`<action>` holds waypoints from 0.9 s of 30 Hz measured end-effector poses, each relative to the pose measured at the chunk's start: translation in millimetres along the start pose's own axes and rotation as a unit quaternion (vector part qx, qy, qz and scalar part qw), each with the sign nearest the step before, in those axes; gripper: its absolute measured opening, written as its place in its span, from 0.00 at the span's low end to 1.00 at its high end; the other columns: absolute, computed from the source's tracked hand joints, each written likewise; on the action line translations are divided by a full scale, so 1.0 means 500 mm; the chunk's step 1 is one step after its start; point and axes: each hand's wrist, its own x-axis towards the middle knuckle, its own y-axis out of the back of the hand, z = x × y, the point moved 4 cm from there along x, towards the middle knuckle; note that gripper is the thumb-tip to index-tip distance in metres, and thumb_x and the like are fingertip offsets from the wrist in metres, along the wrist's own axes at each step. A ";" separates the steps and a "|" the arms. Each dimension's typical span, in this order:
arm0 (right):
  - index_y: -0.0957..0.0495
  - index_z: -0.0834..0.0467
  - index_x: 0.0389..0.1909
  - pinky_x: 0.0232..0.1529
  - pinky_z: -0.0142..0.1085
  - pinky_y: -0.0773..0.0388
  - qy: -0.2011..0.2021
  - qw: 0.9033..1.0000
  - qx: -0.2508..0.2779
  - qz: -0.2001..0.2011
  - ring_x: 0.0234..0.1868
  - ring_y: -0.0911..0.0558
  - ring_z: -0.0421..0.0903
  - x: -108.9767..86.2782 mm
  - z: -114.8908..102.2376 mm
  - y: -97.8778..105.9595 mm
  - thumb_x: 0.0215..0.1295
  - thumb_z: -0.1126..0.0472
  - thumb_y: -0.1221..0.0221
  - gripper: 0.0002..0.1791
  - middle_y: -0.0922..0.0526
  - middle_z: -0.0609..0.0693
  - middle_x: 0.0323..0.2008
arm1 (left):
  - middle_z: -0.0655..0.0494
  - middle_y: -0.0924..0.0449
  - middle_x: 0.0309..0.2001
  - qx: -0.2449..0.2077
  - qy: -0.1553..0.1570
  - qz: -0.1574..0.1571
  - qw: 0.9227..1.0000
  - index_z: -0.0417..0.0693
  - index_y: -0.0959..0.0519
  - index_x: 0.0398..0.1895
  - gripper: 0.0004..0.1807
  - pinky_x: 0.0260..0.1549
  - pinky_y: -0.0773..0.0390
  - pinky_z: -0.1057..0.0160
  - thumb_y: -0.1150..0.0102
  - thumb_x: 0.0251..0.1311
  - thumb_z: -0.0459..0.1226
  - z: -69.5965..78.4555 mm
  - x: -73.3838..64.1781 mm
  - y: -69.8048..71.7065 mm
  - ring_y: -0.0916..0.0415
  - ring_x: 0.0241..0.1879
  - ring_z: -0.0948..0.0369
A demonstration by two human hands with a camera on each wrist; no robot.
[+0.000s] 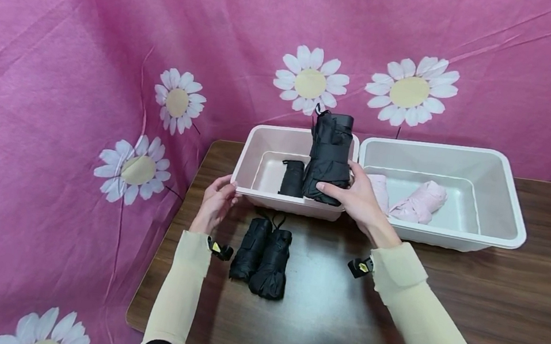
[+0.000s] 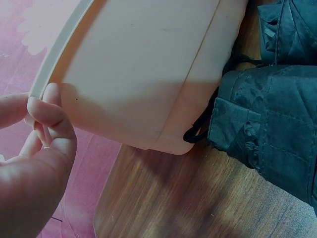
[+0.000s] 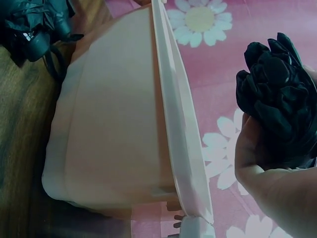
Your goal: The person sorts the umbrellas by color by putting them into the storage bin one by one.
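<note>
My right hand [image 1: 362, 204] grips a folded black umbrella [image 1: 330, 156] by its lower end, holding it upright above the left white bin [image 1: 292, 203]. In the right wrist view, the bunched end of that umbrella [image 3: 275, 94] faces the camera, with fingers wrapped about it. My left hand [image 1: 216, 202] pinches the bin's front left corner; the left wrist view has thumb and fingers on the rim [image 2: 47, 69]. Inside this bin lies another black umbrella [image 1: 292, 178], partly hidden by the front wall. Two more folded black umbrellas [image 1: 250, 250] [image 1: 271, 264] lie side by side on the table before the bin.
A second white bin [image 1: 455, 236] stands right beside the first and holds pink folded umbrellas [image 1: 420, 203]. Both bins are on a brown wooden table [image 1: 445, 310], close to a pink flowered cloth [image 1: 242, 28] hanging behind and to the left.
</note>
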 end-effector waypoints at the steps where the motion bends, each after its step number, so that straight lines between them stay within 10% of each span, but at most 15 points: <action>1: 0.47 0.57 0.72 0.52 0.32 0.26 -0.001 1.000 0.001 -0.001 0.54 0.24 0.48 0.002 0.002 -0.001 0.55 0.54 0.31 0.47 0.29 0.57 0.62 | 0.51 0.23 0.33 0.002 0.000 0.001 1.000 0.38 0.35 0.60 0.19 0.23 0.30 0.71 0.52 0.67 0.26 0.000 0.000 0.000 0.26 0.25 0.62; 20: 0.52 0.58 0.74 0.42 0.24 0.23 -0.010 0.999 0.031 -0.006 0.57 0.23 0.55 0.016 0.012 -0.022 0.60 0.65 0.36 0.45 0.28 0.66 0.62 | 0.51 0.21 0.36 0.008 0.000 0.000 1.000 0.39 0.33 0.59 0.18 0.22 0.28 0.72 0.51 0.66 0.26 -0.001 0.001 0.005 0.23 0.23 0.64; 27: 0.37 0.63 0.65 0.42 0.21 0.25 0.010 0.997 0.044 0.057 0.41 0.20 0.35 0.014 0.019 -0.012 0.61 0.67 0.39 0.31 0.23 0.62 0.55 | 0.55 0.20 0.32 0.005 -0.001 -0.003 1.000 0.38 0.35 0.60 0.19 0.22 0.29 0.72 0.51 0.67 0.26 0.000 0.003 0.005 0.23 0.23 0.65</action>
